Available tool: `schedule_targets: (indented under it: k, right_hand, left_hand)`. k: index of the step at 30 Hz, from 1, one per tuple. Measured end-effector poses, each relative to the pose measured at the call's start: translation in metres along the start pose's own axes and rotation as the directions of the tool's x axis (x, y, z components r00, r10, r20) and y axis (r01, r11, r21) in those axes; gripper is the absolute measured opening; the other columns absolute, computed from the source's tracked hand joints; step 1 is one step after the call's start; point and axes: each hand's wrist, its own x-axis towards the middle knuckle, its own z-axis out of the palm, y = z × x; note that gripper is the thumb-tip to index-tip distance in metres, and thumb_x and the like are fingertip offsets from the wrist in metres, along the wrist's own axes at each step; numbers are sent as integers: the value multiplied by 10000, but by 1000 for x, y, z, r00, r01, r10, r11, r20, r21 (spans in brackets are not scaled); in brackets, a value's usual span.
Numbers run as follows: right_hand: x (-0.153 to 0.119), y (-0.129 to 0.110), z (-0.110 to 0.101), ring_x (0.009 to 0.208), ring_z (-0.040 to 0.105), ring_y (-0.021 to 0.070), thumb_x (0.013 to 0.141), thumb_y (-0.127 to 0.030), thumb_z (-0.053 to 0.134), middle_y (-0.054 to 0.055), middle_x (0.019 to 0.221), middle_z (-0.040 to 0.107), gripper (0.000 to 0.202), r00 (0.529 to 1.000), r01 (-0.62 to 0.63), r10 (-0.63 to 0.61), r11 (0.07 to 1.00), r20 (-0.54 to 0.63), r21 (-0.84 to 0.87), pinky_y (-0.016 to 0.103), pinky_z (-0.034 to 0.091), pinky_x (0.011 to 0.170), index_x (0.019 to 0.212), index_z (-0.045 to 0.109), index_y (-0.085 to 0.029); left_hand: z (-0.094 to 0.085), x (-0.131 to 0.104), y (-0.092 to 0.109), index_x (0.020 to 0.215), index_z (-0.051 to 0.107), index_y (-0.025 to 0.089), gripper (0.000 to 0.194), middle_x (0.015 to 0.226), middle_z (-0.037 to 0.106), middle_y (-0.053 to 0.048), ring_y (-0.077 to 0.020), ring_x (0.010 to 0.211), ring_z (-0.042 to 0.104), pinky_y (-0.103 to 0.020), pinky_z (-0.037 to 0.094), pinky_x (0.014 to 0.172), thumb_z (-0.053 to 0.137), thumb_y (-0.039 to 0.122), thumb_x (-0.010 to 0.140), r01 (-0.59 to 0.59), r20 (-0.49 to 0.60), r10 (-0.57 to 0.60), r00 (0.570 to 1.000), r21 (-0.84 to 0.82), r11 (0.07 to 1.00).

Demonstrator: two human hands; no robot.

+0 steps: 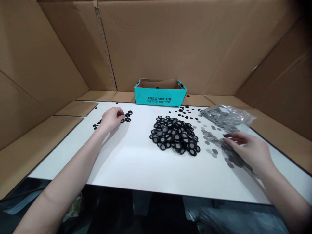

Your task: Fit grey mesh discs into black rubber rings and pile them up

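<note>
On the left of the white table [136,165], my left hand [112,117] is closed in a pinch at a small group of black rings [128,119]. One black ring shows at its fingertips. My right hand [250,149] hovers low over scattered thin grey discs [213,138] on the right. Its thumb and forefinger come close together; whatever is between them is too small to make out. Between the hands lies a heap of black rings with grey centres [174,135]. Part of the grey discs is hidden under my right hand.
A turquoise box [161,97] stands at the back. A clear plastic bag of grey discs [226,117] lies at the back right. Small black pieces [185,112] are strewn behind the heap. Cardboard walls [170,42] enclose the table's back and sides.
</note>
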Motion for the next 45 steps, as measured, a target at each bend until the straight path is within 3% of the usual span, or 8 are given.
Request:
schedule_targets:
  k: [8, 14, 19, 22, 26, 33, 39, 45]
  right_hand:
    - [0, -22, -9, 778, 624, 333, 727, -403, 685, 106, 782, 674, 149, 992, -39, 49, 996, -117, 82, 444, 415, 721, 660, 641, -277]
    - [5, -50, -6, 737, 631, 281, 703, -374, 704, 119, 778, 721, 185, 987, -30, 79, 946, -137, 322, 391, 416, 612, 755, 713, -196]
    - [6, -111, 6, 769, 660, 234, 722, -425, 730, 81, 886, 757, 213, 990, 133, -135, 820, -39, 556, 348, 470, 594, 799, 748, -228]
    - [0, -154, 16, 810, 664, 234, 750, -325, 713, 47, 822, 750, 74, 930, 279, -367, 686, -11, 672, 345, 468, 626, 733, 745, -261]
    - [-9, -185, 35, 792, 669, 203, 796, -253, 698, 23, 804, 756, 65, 875, 330, -483, 594, -2, 734, 335, 494, 683, 772, 759, -255]
    - [-18, -180, 50, 726, 658, 182, 761, -228, 755, 1, 759, 741, 87, 913, 351, -399, 653, -89, 671, 325, 510, 697, 842, 729, -247]
    - [-23, -174, 51, 739, 644, 193, 783, -241, 739, 12, 801, 741, 55, 902, 385, -420, 670, -103, 635, 333, 491, 672, 821, 701, -253]
    - [-24, -169, 57, 724, 578, 202, 866, -242, 636, 19, 688, 678, 156, 819, 529, -560, 650, -127, 545, 347, 443, 667, 710, 630, -239]
  left_hand:
    - [-1, -1, 9, 872, 649, 171, 217, 912, 734, -106, -252, 837, 668, -363, 504, 815, 558, 353, 796, -17, -100, -9, 995, -262, 965]
    - [-2, -9, 30, 919, 677, 122, 331, 826, 730, -98, -197, 707, 681, -301, 551, 683, 607, 401, 757, -78, -87, 36, 996, -547, 834]
    - [-5, -26, 56, 851, 674, 135, 280, 763, 697, -68, -142, 640, 637, -252, 529, 622, 615, 404, 799, -135, -64, 123, 990, -663, 736]
    - [-4, -39, 73, 836, 645, 146, 243, 747, 674, -46, -122, 639, 616, -227, 507, 602, 624, 388, 830, -166, -59, 175, 983, -703, 692]
    - [0, -53, 89, 831, 626, 142, 221, 695, 650, -21, -107, 615, 603, -217, 503, 591, 660, 360, 854, -107, 32, 246, 969, -840, 531]
    - [4, -62, 98, 866, 626, 143, 187, 724, 686, -12, -105, 658, 673, -200, 559, 633, 708, 310, 845, 68, 171, 322, 931, -949, 307]
    - [2, -68, 105, 865, 628, 146, 150, 742, 689, -5, -103, 668, 690, -187, 565, 644, 725, 253, 826, 129, 224, 328, 918, -949, 287]
    - [0, -71, 107, 886, 633, 157, 156, 756, 681, -16, -116, 681, 666, -214, 548, 659, 706, 282, 828, 92, 231, 359, 905, -927, 364]
